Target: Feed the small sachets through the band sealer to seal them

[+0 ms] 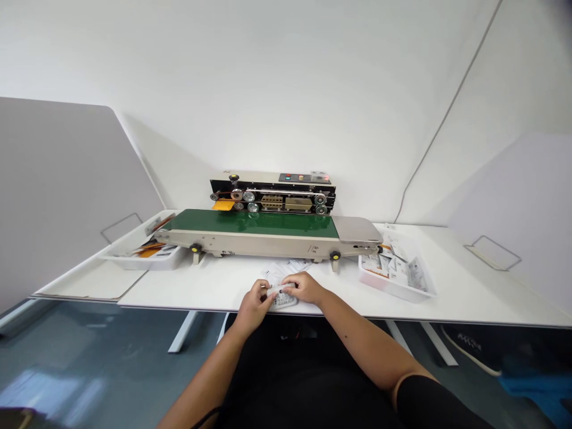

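Observation:
Between my hands, close to the table's front edge, is a small white packet (285, 300) with dark print. My left hand (258, 302) pinches its left side, with the thumb on top. My right hand (305, 288) grips the upper right part, fingers bent over it. What lies inside the packet is hidden. Just beyond my hands, several flat printed sachets (277, 270) lie on the table, partly under the front of a band sealing machine (263, 245). An orange packet (224, 205) sticks out at the left end of its sealing head.
On the right stands a white bin (395, 289) filled with printed packets. Another white bin (149, 262) at the left holds orange and white packets. The machine's green belt (254, 223) runs across the back of the white table (192, 290). Grey panels flank both sides.

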Motion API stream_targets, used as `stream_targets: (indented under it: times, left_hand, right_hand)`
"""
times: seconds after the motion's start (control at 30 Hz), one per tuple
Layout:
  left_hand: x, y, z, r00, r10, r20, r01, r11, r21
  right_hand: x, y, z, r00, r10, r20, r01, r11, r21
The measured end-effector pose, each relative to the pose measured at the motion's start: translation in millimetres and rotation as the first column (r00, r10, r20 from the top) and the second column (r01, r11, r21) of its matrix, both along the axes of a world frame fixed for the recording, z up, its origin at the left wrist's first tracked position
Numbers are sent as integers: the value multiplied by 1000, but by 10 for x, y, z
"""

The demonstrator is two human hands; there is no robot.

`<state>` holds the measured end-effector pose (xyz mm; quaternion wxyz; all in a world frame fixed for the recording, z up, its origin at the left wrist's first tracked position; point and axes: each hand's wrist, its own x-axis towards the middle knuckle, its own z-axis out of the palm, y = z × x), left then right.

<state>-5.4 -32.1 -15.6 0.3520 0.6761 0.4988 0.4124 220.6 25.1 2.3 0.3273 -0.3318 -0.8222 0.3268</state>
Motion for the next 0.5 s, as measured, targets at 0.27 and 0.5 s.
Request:
stream_targets:
  times: [0.27, 0.5]
  left_hand:
    - [-28, 9, -40, 994, -73, 77, 66, 993, 94]
    - [-36, 7, -54, 994, -84, 69, 78, 993, 87]
  right_hand:
    - [570, 367, 704, 996, 88, 22, -83, 980, -180]
    - [1288, 1152, 1309, 325, -686, -651, 594, 684, -423]
